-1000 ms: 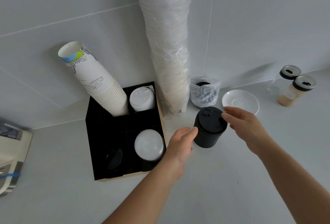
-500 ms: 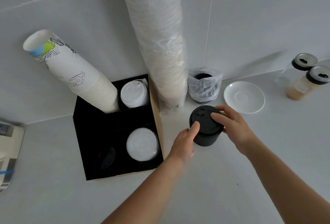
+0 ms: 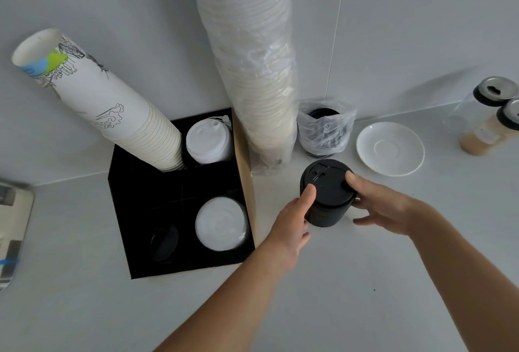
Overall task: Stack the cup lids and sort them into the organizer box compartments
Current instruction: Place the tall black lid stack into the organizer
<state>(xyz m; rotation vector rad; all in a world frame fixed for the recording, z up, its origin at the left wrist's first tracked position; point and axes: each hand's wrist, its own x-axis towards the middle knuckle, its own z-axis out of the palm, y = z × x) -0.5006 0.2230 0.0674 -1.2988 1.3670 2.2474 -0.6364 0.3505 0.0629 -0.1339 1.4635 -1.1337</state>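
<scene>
Black round lid stack (image 3: pixel 327 191), smooth plastic

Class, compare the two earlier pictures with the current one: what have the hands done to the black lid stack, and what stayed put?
Both hands closed in: the left hand and right hand now grip the black lid stack, which stayed on the counter. The organizer box and saucer look unchanged.

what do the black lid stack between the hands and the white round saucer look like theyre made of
Black lid stack: likely moulded plastic, matte with a faint sheen; crisp moulded sip-hole detail on top.
White round saucer: probably glazed ceramic; smooth and glossy, with a raised ring at its centre, though plastic can't be ruled out.
</scene>
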